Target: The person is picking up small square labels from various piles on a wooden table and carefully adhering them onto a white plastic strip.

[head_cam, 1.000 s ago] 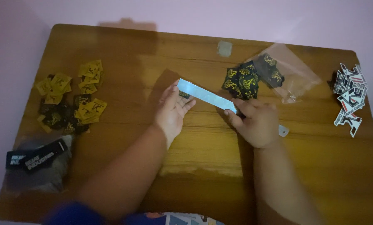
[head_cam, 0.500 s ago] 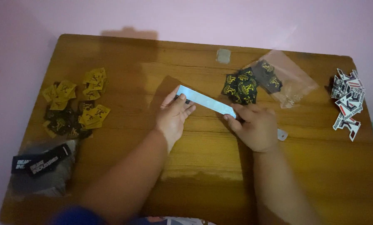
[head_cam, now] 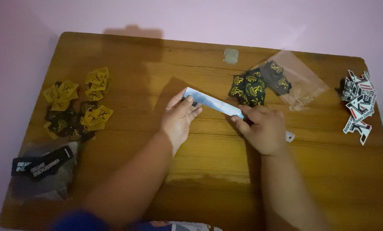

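Note:
Both hands hold a long pale blue-white strip [head_cam: 212,102] over the middle of the wooden table [head_cam: 208,175]. My left hand [head_cam: 179,117] pinches its left end with thumb and fingers. My right hand [head_cam: 263,128] grips the right end, which is tucked under the fingers. The strip slants down from left to right. Just behind it lies a small heap of black tags with yellow print [head_cam: 248,88], partly out of a clear plastic bag [head_cam: 300,83].
Yellow and black tags [head_cam: 78,109] lie scattered at the left. A grey pouch with black labels [head_cam: 41,169] sits at the front left corner. Black, white and red stickers [head_cam: 358,105] pile up at the right edge. A small white scrap [head_cam: 289,136] lies beside my right hand.
The view has shifted slightly, so the table sits lower in the frame. Both hands stay on the strip in nearly the same place.

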